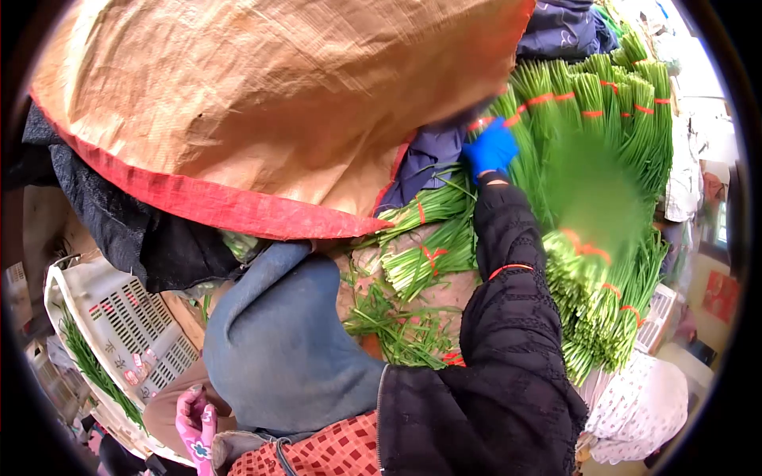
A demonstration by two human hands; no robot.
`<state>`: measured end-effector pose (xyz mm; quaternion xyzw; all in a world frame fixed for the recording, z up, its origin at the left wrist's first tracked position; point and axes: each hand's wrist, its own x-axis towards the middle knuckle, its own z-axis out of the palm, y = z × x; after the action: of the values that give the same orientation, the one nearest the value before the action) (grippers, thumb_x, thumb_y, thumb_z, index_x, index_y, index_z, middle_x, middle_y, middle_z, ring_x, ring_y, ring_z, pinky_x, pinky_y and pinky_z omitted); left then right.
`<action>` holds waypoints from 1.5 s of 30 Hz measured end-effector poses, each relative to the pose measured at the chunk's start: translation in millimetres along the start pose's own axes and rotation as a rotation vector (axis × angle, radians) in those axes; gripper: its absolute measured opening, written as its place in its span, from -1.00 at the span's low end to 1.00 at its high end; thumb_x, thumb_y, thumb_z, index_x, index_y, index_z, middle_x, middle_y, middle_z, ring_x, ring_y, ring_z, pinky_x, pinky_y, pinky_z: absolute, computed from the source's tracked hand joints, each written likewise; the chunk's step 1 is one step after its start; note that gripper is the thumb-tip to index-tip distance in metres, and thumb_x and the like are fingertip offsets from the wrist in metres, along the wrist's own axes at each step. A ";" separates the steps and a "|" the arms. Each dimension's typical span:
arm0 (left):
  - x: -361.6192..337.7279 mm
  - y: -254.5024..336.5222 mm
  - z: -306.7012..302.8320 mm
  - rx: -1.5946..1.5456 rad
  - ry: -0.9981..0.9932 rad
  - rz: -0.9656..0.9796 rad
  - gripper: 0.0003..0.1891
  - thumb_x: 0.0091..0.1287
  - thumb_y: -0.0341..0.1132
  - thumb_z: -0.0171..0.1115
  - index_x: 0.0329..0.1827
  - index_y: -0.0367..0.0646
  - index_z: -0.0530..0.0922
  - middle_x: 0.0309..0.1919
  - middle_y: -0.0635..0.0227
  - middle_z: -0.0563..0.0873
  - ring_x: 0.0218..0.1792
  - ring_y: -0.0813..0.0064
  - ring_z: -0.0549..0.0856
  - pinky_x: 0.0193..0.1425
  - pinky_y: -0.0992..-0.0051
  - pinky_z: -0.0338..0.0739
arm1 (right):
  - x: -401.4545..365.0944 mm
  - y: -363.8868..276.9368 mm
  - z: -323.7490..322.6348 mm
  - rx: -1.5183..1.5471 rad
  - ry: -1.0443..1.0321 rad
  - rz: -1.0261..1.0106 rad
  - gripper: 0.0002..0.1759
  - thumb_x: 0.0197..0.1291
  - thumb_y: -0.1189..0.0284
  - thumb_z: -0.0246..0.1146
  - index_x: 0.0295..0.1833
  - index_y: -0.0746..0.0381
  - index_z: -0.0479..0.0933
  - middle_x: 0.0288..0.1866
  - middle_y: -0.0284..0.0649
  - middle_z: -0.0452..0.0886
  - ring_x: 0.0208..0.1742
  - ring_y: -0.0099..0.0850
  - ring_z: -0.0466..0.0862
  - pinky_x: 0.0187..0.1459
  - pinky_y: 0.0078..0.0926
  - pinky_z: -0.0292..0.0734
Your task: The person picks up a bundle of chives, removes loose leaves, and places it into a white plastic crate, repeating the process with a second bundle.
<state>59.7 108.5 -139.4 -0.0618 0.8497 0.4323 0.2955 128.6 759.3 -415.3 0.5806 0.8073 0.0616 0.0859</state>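
My right hand (490, 149), in a blue glove below a black sleeve, reaches forward to the near side of the sack. Its fingers look bent and closed beside a red-banded bundle of green stalks (524, 163); what they grip is too small to make out. Above and to the left spreads a large tan sack (262, 95) with a red hem. More bundles (591, 99) stand close together to the right of the hand. Two bundles (429, 262) lie left of my forearm. My left hand does not show.
Loose green stalks (397, 321) lie scattered near my blue-clad knee (286, 341). A white slotted crate (135, 325) holding greens stands at the left. At the bottom left is a pink-gloved hand (194, 428), apparently another person's. White patterned cloth (643, 404) lies at the lower right.
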 end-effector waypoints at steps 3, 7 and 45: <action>4.5 9.4 7.7 0.013 -0.045 -0.096 -0.53 0.29 -0.34 0.33 0.21 -0.34 0.43 0.04 0.27 0.62 0.02 0.55 0.59 0.17 0.54 0.44 | -3.2 4.1 -4.9 0.025 0.055 0.043 -0.11 -0.32 -0.07 0.56 0.10 0.17 0.40 -0.05 -0.18 0.61 -0.03 -0.21 0.66 -0.08 -0.15 0.54; 12.9 7.1 12.3 0.003 -0.117 -0.107 -0.52 0.28 -0.36 0.32 0.22 -0.34 0.41 0.01 0.21 0.64 -0.03 0.52 0.62 0.12 0.52 0.49 | 14.9 14.0 -6.1 0.164 -0.052 0.007 -0.22 -0.37 -0.02 0.58 -0.03 0.20 0.54 -0.12 -0.06 0.68 -0.07 -0.16 0.72 -0.08 -0.21 0.62; 16.7 193.8 103.3 -0.432 -0.817 1.029 -0.23 0.24 -0.14 0.38 0.47 -0.21 0.26 0.44 0.04 0.32 0.42 0.19 0.36 0.50 0.18 0.22 | -308.8 53.3 -356.3 1.337 -0.333 -1.362 -0.11 -0.38 0.16 0.62 0.15 0.26 0.47 0.04 -0.03 0.61 0.02 -0.16 0.66 0.03 -0.26 0.55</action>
<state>22.5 310.6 -60.1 0.4597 0.4863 0.6657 0.3301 199.1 483.6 -35.7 -0.0815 0.8164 -0.5564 -0.1315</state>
